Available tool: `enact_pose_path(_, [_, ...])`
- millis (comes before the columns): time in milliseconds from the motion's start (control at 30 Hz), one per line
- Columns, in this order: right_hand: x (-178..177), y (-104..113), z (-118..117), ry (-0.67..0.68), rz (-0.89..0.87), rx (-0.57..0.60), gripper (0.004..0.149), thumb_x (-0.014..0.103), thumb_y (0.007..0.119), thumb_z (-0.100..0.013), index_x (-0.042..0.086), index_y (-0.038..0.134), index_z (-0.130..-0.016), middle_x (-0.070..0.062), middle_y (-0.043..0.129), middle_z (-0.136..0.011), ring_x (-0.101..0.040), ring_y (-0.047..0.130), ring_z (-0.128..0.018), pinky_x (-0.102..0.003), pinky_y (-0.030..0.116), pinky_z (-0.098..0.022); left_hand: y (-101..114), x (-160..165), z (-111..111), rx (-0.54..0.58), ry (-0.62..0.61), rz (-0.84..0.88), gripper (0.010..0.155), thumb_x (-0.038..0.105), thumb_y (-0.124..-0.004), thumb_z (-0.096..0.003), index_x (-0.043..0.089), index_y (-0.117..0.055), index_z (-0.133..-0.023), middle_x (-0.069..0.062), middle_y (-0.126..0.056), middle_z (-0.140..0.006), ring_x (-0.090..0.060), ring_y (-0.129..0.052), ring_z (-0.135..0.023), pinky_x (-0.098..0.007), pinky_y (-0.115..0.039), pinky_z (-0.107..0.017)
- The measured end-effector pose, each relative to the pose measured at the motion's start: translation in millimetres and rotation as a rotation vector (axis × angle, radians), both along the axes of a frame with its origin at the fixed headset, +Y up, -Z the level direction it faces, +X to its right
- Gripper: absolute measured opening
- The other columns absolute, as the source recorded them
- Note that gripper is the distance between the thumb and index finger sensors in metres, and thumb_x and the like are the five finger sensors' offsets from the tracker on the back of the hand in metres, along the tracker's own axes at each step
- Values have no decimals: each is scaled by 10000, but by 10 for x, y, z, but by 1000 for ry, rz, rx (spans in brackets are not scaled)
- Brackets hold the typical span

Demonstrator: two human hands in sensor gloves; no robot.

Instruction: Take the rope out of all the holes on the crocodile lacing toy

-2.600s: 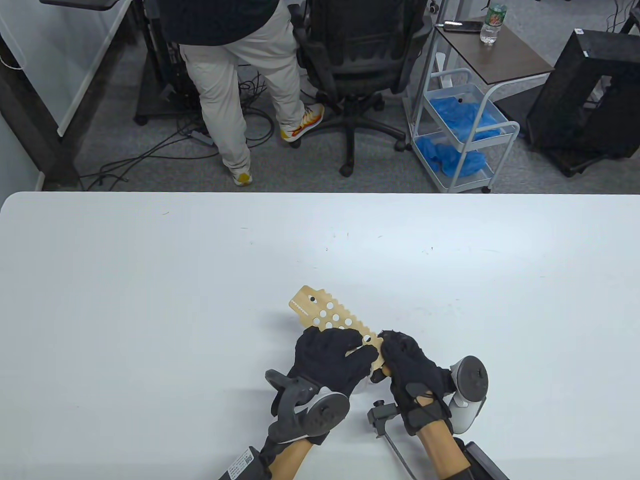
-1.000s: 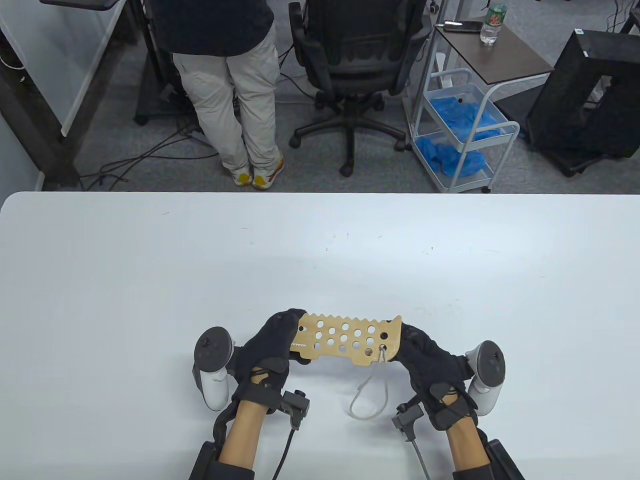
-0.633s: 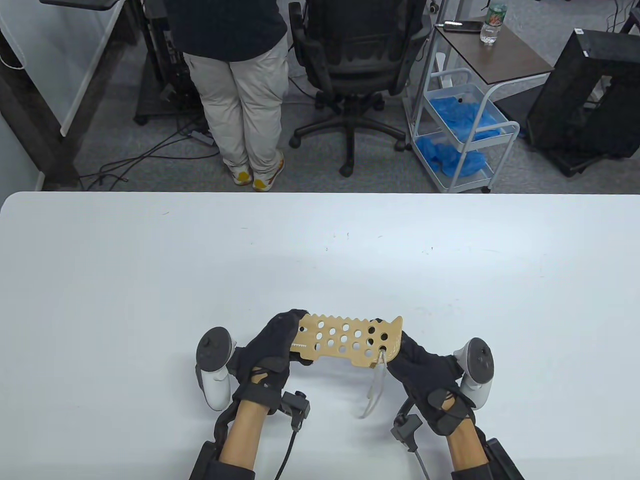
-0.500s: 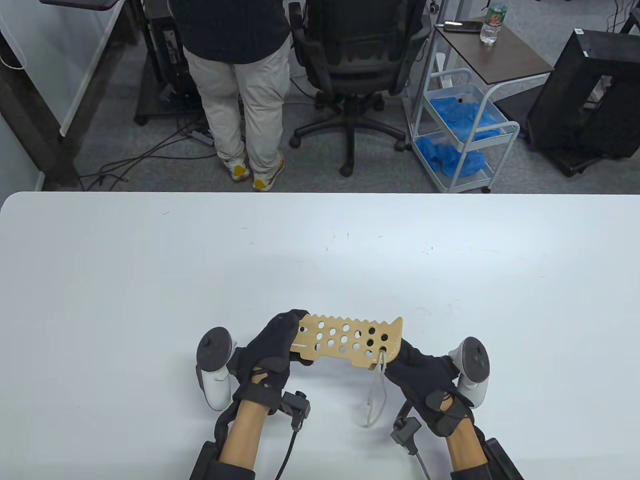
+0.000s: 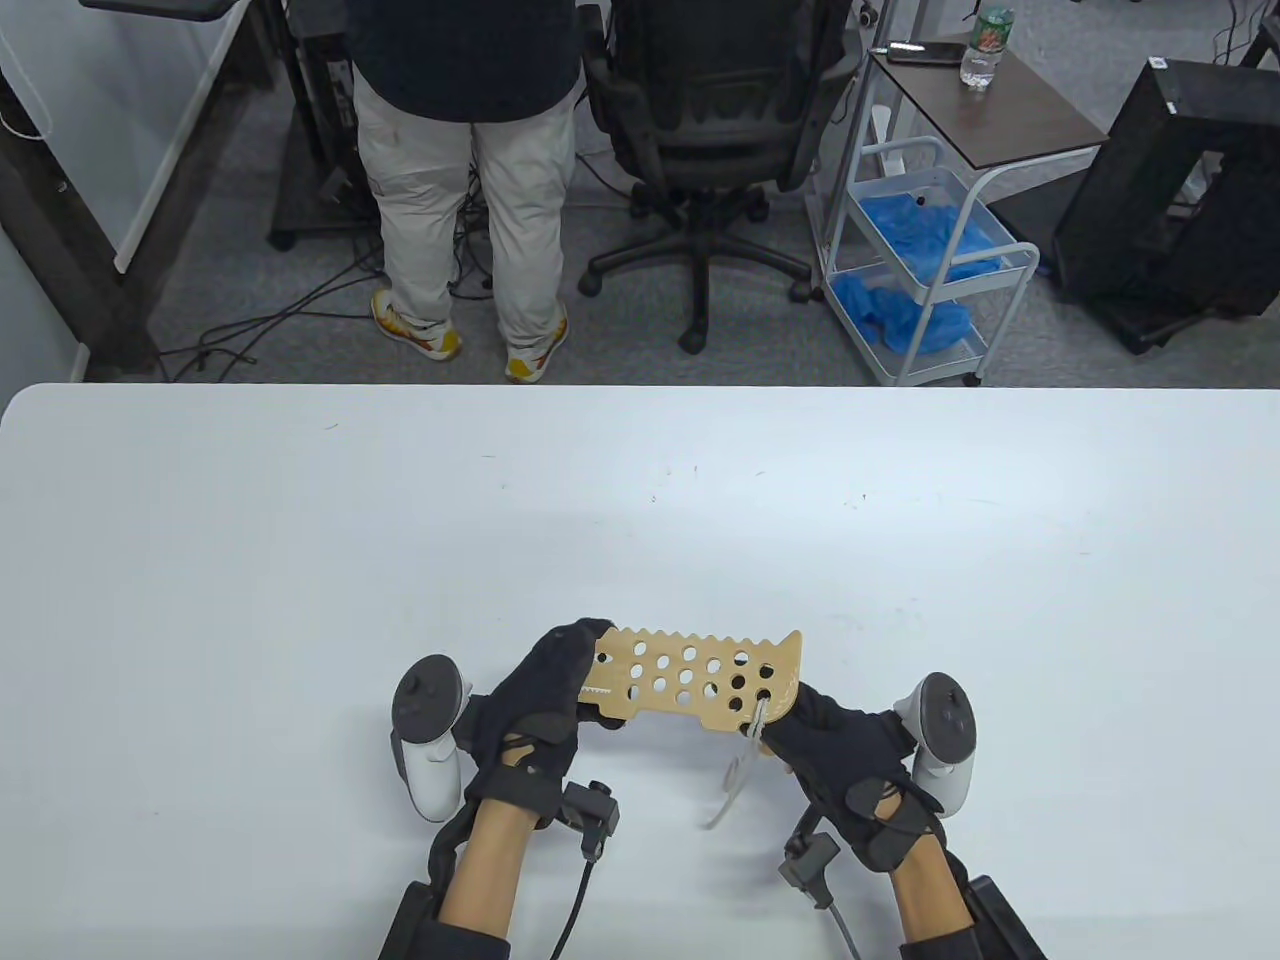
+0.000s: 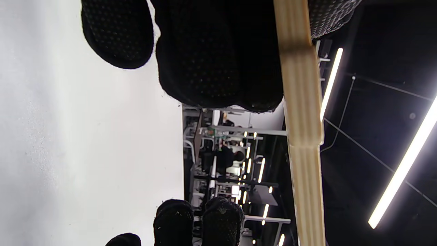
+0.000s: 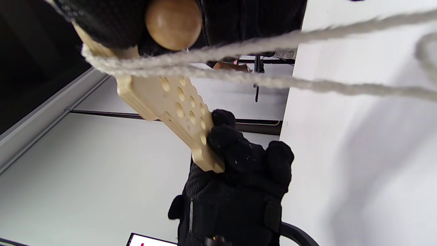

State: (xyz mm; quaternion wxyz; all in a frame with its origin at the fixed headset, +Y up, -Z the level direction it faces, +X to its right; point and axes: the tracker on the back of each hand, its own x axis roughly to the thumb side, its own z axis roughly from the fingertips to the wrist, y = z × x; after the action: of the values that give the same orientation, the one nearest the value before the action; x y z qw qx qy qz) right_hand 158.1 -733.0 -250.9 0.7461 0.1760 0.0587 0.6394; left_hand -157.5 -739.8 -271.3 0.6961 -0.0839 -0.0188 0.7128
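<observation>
The wooden crocodile lacing toy (image 5: 690,675) is held flat above the table, its several holes showing. My left hand (image 5: 535,700) grips its snout end; in the right wrist view the same hand (image 7: 239,171) clasps the board (image 7: 174,109). My right hand (image 5: 840,745) holds the tail end. A white rope (image 5: 740,765) hangs from one hole near the tail in a short loop. In the right wrist view the rope (image 7: 259,44) runs past a wooden bead (image 7: 173,24) held under my right fingers. The left wrist view shows the board's edge (image 6: 304,143) under my fingers (image 6: 218,54).
The white table (image 5: 300,560) stretches far and to both sides. Beyond its far edge stand a person (image 5: 460,150), an office chair (image 5: 700,130) and a cart with blue cloths (image 5: 930,270).
The board was turned level and taken at both ends. In the last second my right hand drew in toward the tail and the hanging rope loop grew shorter.
</observation>
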Motion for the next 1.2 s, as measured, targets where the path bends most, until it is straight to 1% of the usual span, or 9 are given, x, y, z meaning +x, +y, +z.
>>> enact_pose_path(133, [58, -57, -20, -41, -34, -41, 399, 342, 773, -455, 110, 810, -777, -223, 691, -1000, -557, 599, -897, -806, 422, -565, -25, -40, -8, -10, 17, 3, 511, 535, -651, -553, 243, -768, -956, 71, -1025, -592, -110, -1018, -431, -472, -833, -557])
enact_pose_path(200, [103, -90, -28, -89, -65, -76, 398, 338, 768, -459, 101, 802, -776, -229, 697, -986, -550, 616, -886, -799, 440, -566, -42, -67, -16, -16, 26, 6, 510, 535, -649, -555, 244, -763, -958, 72, -1023, -596, -109, -1017, -435, -471, -831, -561])
enact_pose_path(400, [287, -179, -45, -225, -211, -172, 395, 336, 764, -461, 95, 796, -772, -226, 720, -962, -528, 657, -867, -782, 471, -569, -121, -154, -32, -45, 71, 13, 512, 536, -645, -556, 248, -751, -966, 70, -1016, -612, -113, -1013, -451, -474, -823, -571])
enact_pose_path(567, [411, -229, -55, -278, -325, -216, 395, 347, 752, -472, 105, 781, -784, -212, 711, -968, -514, 652, -875, -773, 475, -577, -175, -221, -49, -64, 104, 4, 513, 532, -643, -557, 248, -739, -974, 64, -1012, -629, -130, -1009, -467, -479, -814, -580])
enact_pose_path(733, [503, -257, -68, -295, -408, -232, 396, 353, 742, -480, 113, 765, -795, -205, 690, -983, -507, 632, -889, -765, 473, -587, -204, -278, -52, -66, 150, -37, 515, 521, -656, -549, 237, -752, -967, 48, -1018, -622, -140, -1011, -461, -492, -811, -573])
enact_pose_path(900, [577, -268, -77, -304, -467, -234, 396, 359, 732, -491, 123, 750, -807, -196, 669, -999, -500, 617, -904, -758, 471, -599, -240, -326, -54, -82, 169, -46, 514, 518, -657, -548, 237, -749, -969, 44, -1017, -627, -145, -1010, -466, -495, -807, -575])
enact_pose_path(1067, [678, -266, -79, -336, -532, -211, 395, 370, 721, -501, 138, 733, -821, -179, 654, -1013, -480, 613, -917, -745, 481, -613, -283, -384, -66, -97, 189, -45, 516, 518, -653, -549, 237, -743, -973, 44, -1013, -636, -146, -1008, -474, -496, -804, -580])
enact_pose_path(1200, [783, -269, -74, -375, -616, -186, 397, 381, 709, -510, 152, 716, -834, -162, 644, -1022, -462, 615, -925, -727, 493, -627, -309, -426, -68, -109, 208, -49, 518, 517, -651, -550, 237, -738, -977, 42, -1010, -642, -146, -1006, -481, -497, -800, -584])
